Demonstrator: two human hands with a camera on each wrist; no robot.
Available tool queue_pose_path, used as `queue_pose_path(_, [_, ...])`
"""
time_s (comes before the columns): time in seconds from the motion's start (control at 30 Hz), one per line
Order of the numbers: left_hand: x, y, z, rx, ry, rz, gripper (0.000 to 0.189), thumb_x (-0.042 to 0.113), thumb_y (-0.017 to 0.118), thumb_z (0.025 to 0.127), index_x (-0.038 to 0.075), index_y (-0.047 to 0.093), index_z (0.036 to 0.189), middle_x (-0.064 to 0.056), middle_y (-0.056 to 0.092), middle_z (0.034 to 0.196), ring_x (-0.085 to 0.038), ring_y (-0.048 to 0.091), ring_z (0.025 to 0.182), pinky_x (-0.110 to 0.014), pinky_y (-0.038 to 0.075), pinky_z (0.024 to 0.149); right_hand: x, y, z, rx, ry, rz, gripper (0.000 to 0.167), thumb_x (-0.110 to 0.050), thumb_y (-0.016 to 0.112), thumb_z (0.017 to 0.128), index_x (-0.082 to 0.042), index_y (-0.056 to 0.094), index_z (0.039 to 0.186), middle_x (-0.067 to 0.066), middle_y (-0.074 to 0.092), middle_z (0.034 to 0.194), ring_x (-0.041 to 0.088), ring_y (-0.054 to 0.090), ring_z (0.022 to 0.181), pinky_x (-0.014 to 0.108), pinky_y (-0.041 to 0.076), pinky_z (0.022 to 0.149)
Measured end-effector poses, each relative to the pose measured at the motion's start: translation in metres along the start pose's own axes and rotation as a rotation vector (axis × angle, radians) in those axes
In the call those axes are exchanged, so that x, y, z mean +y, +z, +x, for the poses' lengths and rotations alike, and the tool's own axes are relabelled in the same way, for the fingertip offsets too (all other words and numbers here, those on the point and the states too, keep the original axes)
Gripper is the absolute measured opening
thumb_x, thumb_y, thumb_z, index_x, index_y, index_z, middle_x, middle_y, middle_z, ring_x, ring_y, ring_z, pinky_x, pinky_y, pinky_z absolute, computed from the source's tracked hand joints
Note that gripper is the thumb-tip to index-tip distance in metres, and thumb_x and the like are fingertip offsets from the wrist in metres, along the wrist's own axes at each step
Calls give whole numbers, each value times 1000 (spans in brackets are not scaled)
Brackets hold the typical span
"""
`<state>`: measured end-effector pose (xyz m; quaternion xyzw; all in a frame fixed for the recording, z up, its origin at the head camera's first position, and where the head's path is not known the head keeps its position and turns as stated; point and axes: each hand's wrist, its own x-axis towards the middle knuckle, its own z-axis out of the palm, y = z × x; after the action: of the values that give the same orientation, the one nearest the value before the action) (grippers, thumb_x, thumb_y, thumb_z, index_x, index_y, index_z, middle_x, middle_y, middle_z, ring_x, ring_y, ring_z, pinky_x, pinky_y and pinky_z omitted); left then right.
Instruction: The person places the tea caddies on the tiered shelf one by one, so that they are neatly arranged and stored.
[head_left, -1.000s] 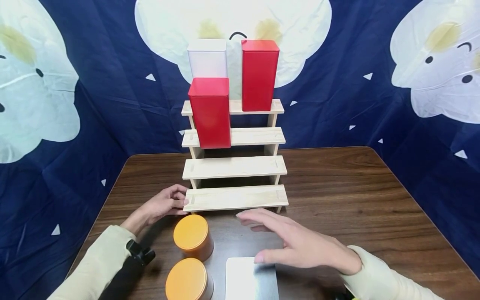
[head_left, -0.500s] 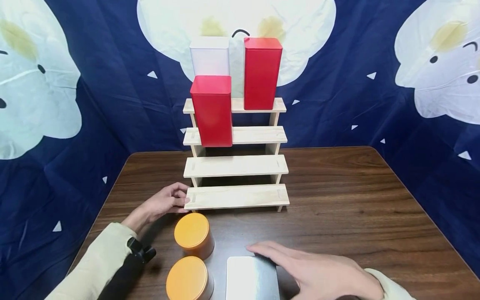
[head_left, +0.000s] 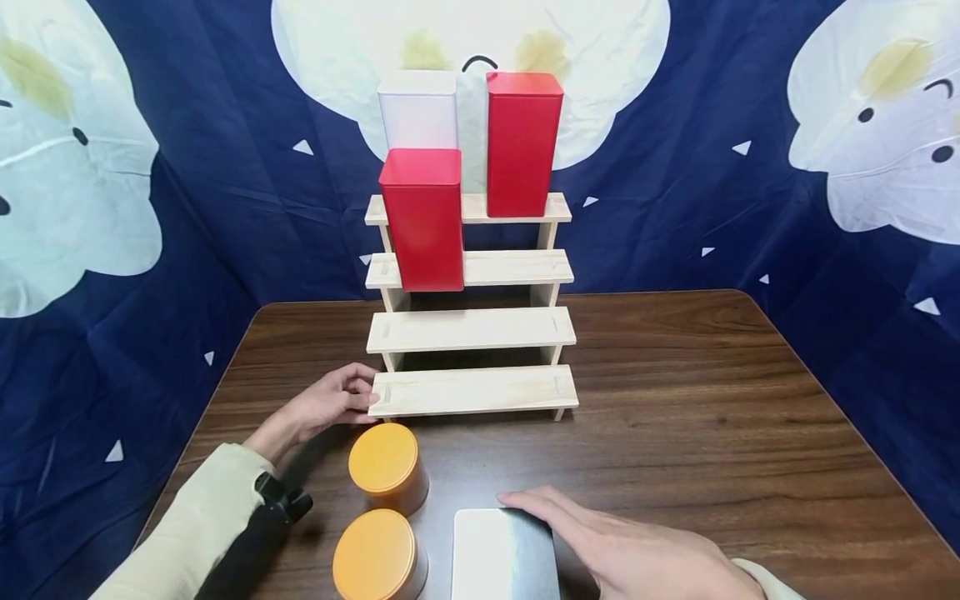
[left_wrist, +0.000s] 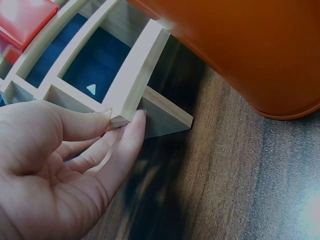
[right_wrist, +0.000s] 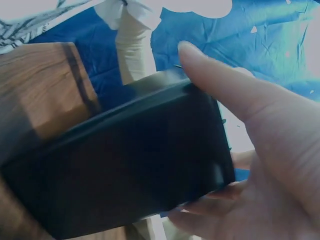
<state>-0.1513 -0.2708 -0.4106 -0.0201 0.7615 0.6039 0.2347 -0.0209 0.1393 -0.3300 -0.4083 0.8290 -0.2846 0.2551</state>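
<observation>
A small wooden stepped shelf (head_left: pixel 471 392) stands on the table. At its left end my left hand (head_left: pixel 330 406) pinches the corner of the lowest step (left_wrist: pixel 127 85) between thumb and fingers. A silver rectangular tin (head_left: pixel 495 558) lies at the front, partly cut off by the view's lower edge. My right hand (head_left: pixel 630 550) grips this tin from its right side, the fingers reaching to its far edge. In the right wrist view the thumb and fingers span the end of the tin (right_wrist: pixel 125 160), whose side looks dark there.
Two round orange-lidded tins (head_left: pixel 384 458) stand left of the silver tin. A red tin (head_left: pixel 423 221) is on the second step from the top; another red tin (head_left: pixel 523 146) and a white tin (head_left: pixel 418 112) are on the top step. Blue cloth (head_left: pixel 285 225) hangs behind.
My right hand has come down and toward me, from above the silver tin to its right side. My left hand keeps its hold on the lowest step.
</observation>
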Motion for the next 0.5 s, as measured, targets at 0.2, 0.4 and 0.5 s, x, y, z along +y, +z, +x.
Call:
queue_pose_path(0.2, [-1,-1,2,0,2,1,43,-1,53,95,-6,33,132,-13,54,101,-17,62,85,-39,58,84,5,5,4,10,65,128,92,-64,70,73,-44,19,146,-21,34,143,2,43,124,26,45,99])
queue_pose_path(0.4, [-3,-1,3,-4,3,1,43,-2,53,94,-7,33,132,-13,54,101,-16,62,85,-40,58,85,8,6,5,38,81,164,90,-63,73,71,-46,23,145,-22,35,144,4,42,125,32,46,100])
queue_pose_path(0.5, [-3,0,3,1,5,4,44,-2,53,94,-7,33,132,-13,53,101,-16,62,84,-39,58,84,12,7,6,89,-19,134,93,-61,75,71,-41,24,147,-20,35,146,5,42,127,33,46,100])
